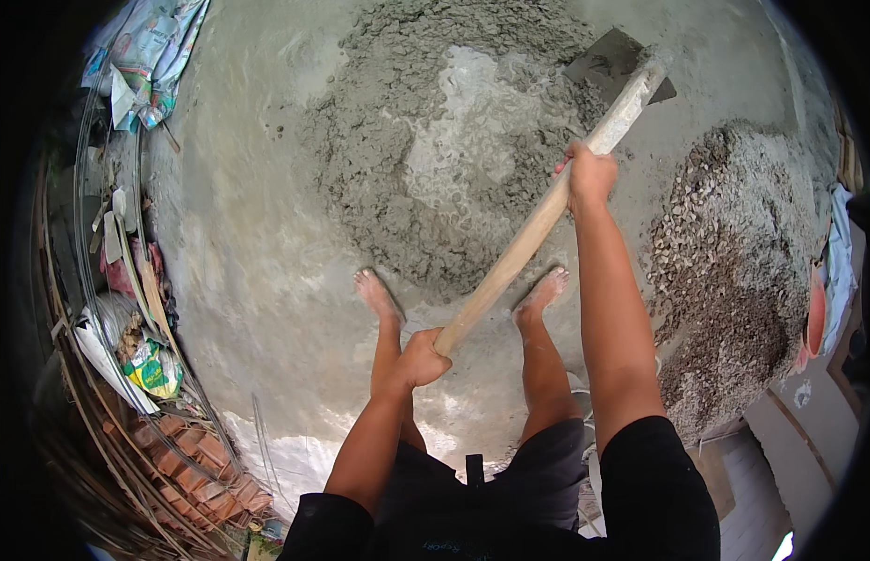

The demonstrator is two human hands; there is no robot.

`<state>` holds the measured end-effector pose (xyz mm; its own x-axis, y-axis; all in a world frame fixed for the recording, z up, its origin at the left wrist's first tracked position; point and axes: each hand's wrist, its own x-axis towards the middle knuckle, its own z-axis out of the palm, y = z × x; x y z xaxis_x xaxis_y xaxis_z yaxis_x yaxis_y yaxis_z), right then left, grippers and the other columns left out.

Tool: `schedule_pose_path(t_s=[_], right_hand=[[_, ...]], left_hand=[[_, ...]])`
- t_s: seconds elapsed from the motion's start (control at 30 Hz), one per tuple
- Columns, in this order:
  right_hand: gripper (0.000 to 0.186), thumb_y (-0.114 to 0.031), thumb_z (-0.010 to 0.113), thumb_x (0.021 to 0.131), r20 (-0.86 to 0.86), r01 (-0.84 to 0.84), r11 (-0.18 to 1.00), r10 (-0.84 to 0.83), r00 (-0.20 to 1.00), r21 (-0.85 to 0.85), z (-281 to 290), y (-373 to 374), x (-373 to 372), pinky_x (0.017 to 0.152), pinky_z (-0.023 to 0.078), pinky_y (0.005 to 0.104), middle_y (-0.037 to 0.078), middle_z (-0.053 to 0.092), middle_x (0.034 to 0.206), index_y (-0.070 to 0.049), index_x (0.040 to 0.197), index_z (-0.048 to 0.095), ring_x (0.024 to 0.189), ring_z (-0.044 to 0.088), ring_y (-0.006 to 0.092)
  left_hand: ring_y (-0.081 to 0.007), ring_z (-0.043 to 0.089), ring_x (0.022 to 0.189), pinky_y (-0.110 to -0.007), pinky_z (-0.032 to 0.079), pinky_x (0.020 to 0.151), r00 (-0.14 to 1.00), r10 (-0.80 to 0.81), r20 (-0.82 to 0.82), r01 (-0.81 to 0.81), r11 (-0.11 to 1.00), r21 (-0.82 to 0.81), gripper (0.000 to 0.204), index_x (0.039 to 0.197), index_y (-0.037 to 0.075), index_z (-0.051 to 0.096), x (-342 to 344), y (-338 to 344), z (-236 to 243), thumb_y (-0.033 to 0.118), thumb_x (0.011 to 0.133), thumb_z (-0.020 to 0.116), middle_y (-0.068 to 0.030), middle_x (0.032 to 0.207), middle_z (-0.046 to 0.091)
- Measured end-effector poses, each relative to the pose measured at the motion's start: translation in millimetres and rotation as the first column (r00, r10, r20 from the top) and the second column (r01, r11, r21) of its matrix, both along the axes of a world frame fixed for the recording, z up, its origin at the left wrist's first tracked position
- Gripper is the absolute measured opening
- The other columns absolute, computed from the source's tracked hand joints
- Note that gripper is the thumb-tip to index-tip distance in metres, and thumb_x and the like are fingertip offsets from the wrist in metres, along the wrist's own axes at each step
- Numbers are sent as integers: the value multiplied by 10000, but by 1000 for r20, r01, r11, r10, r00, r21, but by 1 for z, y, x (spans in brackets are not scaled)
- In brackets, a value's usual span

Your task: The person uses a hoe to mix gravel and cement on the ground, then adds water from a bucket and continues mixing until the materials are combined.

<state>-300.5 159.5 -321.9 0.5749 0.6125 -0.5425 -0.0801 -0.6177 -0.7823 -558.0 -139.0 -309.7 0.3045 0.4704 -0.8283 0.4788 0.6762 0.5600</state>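
Both my hands grip a hoe point(524, 245) with a long wooden handle. My left hand point(422, 358) is closed around the butt end, low in front of my body. Farther up and to the right, my right hand point(590, 176) wraps the handle nearer the head. The hoe's flat metal blade point(605, 64) rests at the far right edge of a grey wet concrete heap point(369, 140); whether it is sunk in the mix I cannot tell. Pale watery slurry point(467, 131) fills the middle of the heap. My bare feet stand at its near edge.
A pile of gravel and sand point(725, 271) lies on the right. Along the left are bent rods point(84, 243), crumpled sacks point(150, 56) and stacked red bricks point(196, 458). A reddish bowl-like object point(816, 313) stands past the gravel. Wet grey floor point(238, 234) surrounds the heap.
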Motion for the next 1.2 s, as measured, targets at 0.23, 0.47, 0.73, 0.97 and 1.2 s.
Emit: schedule_pose_path(t_s=[0.23, 0.47, 0.73, 0.97, 1.2], right_hand=[[197, -8, 582, 795, -163, 42, 979, -76, 984, -200, -36, -101, -22, 419, 495, 372, 121, 536, 685, 25, 948, 462, 490, 565, 224], [246, 26, 559, 767, -235, 84, 996, -80, 969, 3, 63, -92, -6, 431, 506, 367, 121, 532, 690, 24, 988, 449, 487, 554, 218], [211, 8, 594, 771, -175, -160, 987, 153, 973, -28, -35, 23, -27, 432, 505, 356, 108, 541, 689, 20, 937, 465, 475, 546, 190], [436, 43, 588, 767, -267, -21, 994, -9, 964, -109, 15, -82, -46, 420, 497, 362, 135, 543, 708, 69, 1154, 389, 444, 543, 208], [344, 12, 606, 769, 7, -191, 955, 194, 981, 225, 44, 53, -20, 430, 502, 359, 129, 569, 704, 69, 1069, 448, 465, 575, 202]], left_hand=[[-408, 670, 885, -449, 523, 795, 981, -102, -162, 81, 988, -135, 312, 970, 32, 664, -30, -75, 61, 89, 663, 672, -223, 902, 696], [-422, 663, 850, -456, 518, 774, 987, -58, -147, 59, 998, 1, 280, 928, 37, 658, -16, -53, 92, 80, 651, 660, -228, 843, 676], [-387, 658, 801, -412, 504, 739, 988, 114, -105, -115, 993, -3, 277, 944, 18, 633, 12, 7, 0, 53, 669, 640, -225, 825, 662], [-382, 673, 873, -437, 523, 804, 983, -10, -184, 1, 999, -46, 317, 994, 52, 673, -27, -80, 83, 63, 679, 640, -200, 881, 693], [-307, 632, 704, -391, 501, 692, 975, 224, 12, -223, 963, 149, 276, 949, 14, 651, 32, 28, -21, 39, 675, 624, -176, 788, 664]])
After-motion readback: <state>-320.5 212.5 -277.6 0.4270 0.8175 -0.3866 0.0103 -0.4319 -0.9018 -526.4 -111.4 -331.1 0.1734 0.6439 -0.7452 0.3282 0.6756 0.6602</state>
